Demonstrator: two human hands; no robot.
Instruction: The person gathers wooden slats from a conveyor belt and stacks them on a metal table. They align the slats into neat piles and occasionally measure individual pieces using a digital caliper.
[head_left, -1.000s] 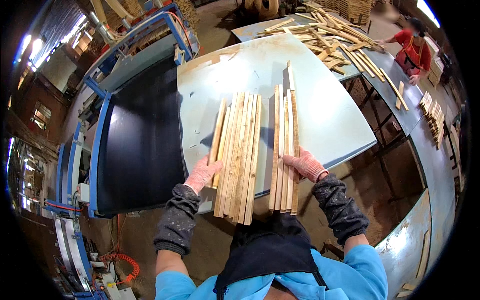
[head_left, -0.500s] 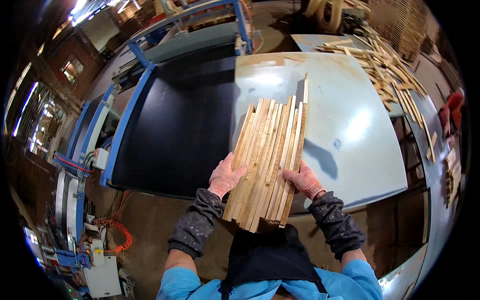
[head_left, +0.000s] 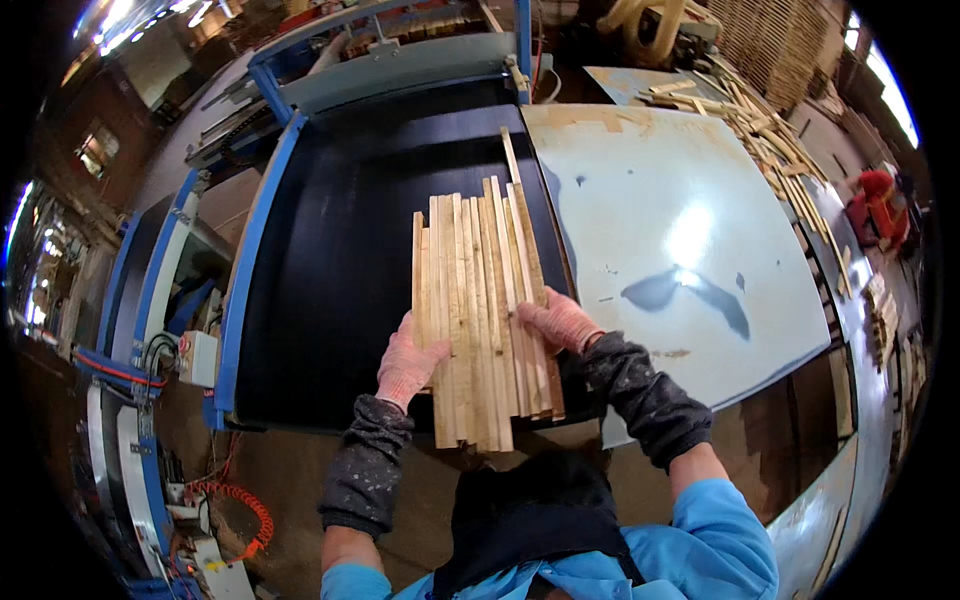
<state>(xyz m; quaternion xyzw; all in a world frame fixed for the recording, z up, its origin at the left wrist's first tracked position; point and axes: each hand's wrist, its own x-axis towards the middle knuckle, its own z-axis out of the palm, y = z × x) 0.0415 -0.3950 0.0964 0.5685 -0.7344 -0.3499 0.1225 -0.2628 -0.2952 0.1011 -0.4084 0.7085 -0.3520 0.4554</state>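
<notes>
Between my two gloved hands is a bundle of narrow wooden strips [head_left: 475, 310] of uneven lengths, lying side by side. My left hand [head_left: 408, 362] grips the bundle's left edge, thumb over the top. Opposite it, my right hand [head_left: 562, 321] clasps the right edge, its thumb also on the strips. One strip at the right sticks out well beyond the others at the far end. Under the bundle lies the black belt [head_left: 330, 260] of a blue-framed conveyor; I cannot tell whether the strips touch it. My fingers beneath the bundle are hidden.
To the right of the belt is a pale, shiny metal table [head_left: 640, 190]. Loose wooden strips [head_left: 765, 140] are heaped at the far right. A person in red [head_left: 880, 210] is beyond them. An orange coiled hose [head_left: 255, 515] hangs at the lower left, below a grey box [head_left: 198, 358].
Both hands have carried the strip bundle left, from the edge of the metal table to over the black belt. The bundle is now more upright in the view. My grip looks the same.
</notes>
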